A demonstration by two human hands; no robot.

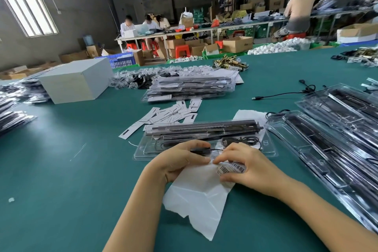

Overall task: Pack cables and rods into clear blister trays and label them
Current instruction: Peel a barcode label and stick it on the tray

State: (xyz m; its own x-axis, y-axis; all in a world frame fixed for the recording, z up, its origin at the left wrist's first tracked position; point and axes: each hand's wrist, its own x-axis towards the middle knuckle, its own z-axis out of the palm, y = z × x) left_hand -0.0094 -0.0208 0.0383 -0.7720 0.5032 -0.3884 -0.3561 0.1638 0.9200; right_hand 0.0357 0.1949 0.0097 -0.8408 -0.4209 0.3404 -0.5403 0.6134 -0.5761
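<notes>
Just this side of the filled blister tray (204, 141), seen from the head camera, both hands work over a white backing sheet (200, 196) lying on the green table (61, 170). The left hand (180, 161) has its fingers curled and pinches the sheet's upper edge, holding it down. The right hand (245, 168) has its fingers bent round a barcode label (231, 169), thumb and forefinger pinching it, apparently peeling it off the sheet.

That tray lies with its long axis left to right, directly beyond the fingertips, with dark rods (204, 126) along its far side and a coiled cable (243, 141) at its right end. The right hand carries the label and is the nearer one to the tray's near face, so the sticking move would go forward, a short way.

Right of the tray lie more clear trays (337, 129), close enough to brush a forearm. Beyond it are loose paper tags (169, 114), a stack of finished packs (190, 88), and farther right a loose black cable (286, 94). Nothing stands between label and tray.
</notes>
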